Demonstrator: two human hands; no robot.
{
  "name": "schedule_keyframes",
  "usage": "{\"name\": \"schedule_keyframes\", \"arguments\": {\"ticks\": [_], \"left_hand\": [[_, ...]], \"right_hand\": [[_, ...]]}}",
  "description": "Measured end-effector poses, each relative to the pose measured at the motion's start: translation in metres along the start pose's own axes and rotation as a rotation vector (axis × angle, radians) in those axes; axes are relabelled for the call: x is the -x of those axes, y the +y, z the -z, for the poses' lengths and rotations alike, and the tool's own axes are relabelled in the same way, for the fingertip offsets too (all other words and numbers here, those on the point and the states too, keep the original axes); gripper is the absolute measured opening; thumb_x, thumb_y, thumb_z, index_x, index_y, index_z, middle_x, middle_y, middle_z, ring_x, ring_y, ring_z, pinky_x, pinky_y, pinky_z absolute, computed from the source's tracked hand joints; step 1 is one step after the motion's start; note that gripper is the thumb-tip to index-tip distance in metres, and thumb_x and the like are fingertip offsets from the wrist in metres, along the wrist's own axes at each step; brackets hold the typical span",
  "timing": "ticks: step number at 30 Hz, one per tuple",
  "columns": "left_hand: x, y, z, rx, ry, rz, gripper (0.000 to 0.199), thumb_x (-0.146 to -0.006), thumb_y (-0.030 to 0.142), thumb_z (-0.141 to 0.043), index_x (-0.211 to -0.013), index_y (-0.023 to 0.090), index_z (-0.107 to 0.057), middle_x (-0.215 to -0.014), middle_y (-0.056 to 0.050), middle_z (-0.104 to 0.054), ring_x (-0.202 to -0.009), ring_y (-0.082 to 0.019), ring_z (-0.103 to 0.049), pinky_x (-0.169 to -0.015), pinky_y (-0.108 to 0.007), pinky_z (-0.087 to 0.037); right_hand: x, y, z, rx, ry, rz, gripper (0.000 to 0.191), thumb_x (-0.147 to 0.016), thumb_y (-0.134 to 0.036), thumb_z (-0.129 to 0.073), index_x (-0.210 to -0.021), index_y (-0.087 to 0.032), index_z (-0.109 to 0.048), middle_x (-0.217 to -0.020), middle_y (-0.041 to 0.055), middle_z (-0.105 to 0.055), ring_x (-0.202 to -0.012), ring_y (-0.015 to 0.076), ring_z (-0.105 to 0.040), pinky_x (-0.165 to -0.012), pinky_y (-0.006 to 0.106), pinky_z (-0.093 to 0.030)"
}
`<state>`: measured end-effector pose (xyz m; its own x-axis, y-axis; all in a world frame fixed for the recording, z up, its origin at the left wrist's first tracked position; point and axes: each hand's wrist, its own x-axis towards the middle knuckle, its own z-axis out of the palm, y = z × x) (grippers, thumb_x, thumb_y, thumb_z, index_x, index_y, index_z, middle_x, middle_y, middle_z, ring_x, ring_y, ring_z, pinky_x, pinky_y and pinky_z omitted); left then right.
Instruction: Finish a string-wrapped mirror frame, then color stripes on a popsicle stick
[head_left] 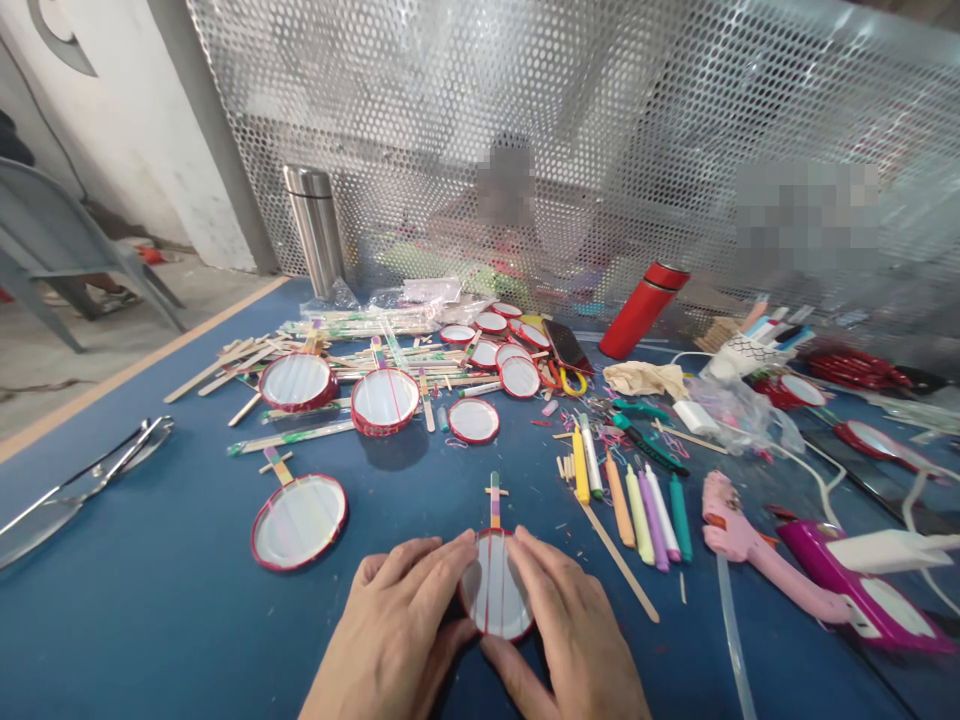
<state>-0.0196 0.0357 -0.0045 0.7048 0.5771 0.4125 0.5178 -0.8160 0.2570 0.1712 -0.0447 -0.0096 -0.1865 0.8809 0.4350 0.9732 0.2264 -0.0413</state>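
In the head view, the left hand (405, 600) and the right hand (566, 610) together grasp one banjo (496, 590) by opposite sides of its rim, near the middle of the table's (187, 630) front, its neck pointing away. One other banjo (300, 522) lies apart to the left, and one loose disc (474, 420) behind. Seven pens (643, 510) lie to the right, then one glue gun (772, 568); one steel flask (311, 230) and one red flask (641, 312) are at the back.
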Motion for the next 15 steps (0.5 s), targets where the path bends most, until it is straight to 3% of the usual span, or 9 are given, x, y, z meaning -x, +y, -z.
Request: {"name": "schedule_keyframes", "arguments": {"ticks": [15], "left_hand": [[-0.0032, 0.0024, 0.002, -0.009, 0.075, -0.015, 0.033, -0.092, 0.027, -0.051, -0.125, 0.019, -0.053, -0.118, -0.002, -0.071, -0.095, -0.019, -0.067, -0.072, -0.028, -0.052]], "right_hand": [[-0.0076, -0.0018, 0.0032, 0.0, 0.063, 0.015, 0.045, -0.088, -0.033, -0.051, -0.125, -0.007, -0.053, -0.117, 0.0156, -0.067, -0.105, 0.0235, -0.065, -0.078, 0.032, -0.055]]}}
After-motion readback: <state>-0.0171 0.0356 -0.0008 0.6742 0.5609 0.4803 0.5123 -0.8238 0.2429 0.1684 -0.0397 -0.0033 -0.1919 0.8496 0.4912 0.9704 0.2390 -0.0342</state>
